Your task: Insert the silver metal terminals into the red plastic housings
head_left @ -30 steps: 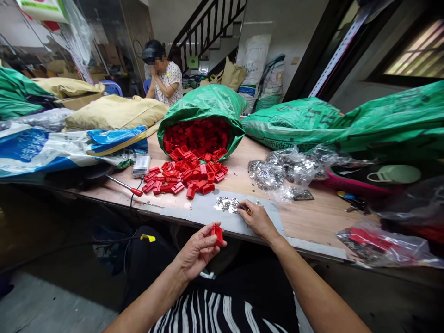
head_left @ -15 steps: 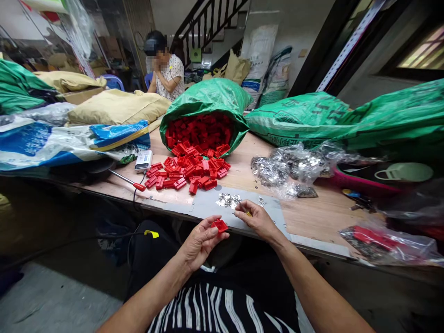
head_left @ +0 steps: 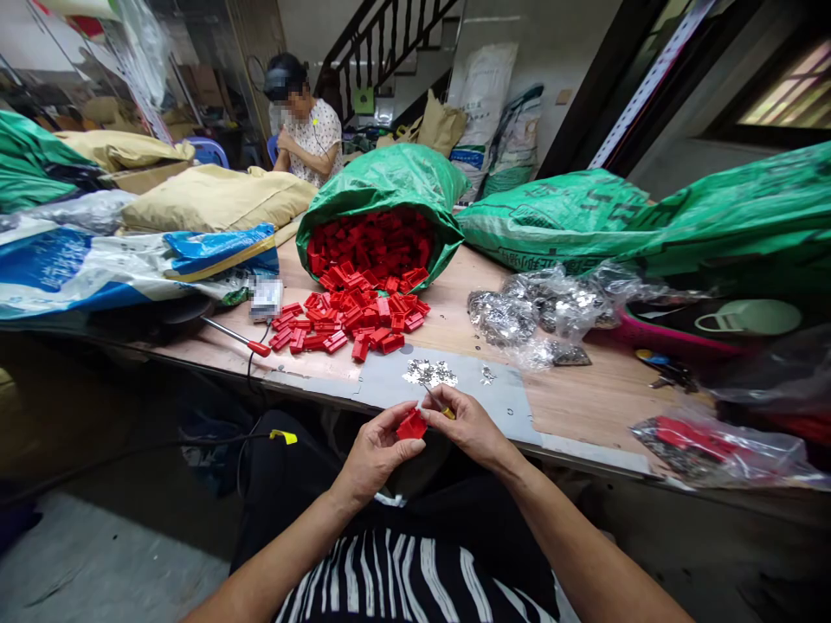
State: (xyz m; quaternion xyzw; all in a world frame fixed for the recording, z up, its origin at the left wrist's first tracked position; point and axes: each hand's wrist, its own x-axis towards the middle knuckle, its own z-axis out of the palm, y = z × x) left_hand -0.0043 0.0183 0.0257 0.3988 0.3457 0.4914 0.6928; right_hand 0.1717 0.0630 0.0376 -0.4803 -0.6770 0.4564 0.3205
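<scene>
Against the grey mat (head_left: 512, 407), our hands are at its near edge. Our left hand (head_left: 380, 446) pinches a red plastic piece (head_left: 411, 426) between thumb and fingers, nearly closed. Our right hand (head_left: 466, 424) curls round a thin yellow-handled tool (head_left: 447, 413), its fingertips at the piece's side. Small metal parts (head_left: 428, 373) lie on the mat; the red pile (head_left: 351, 320) sits beyond it to the left, spilling from a green sack (head_left: 402, 177).

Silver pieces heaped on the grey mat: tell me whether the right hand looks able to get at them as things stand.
Probably yes: the right hand is close by and nothing stands between, though it holds a yellow-handled tool.
</scene>
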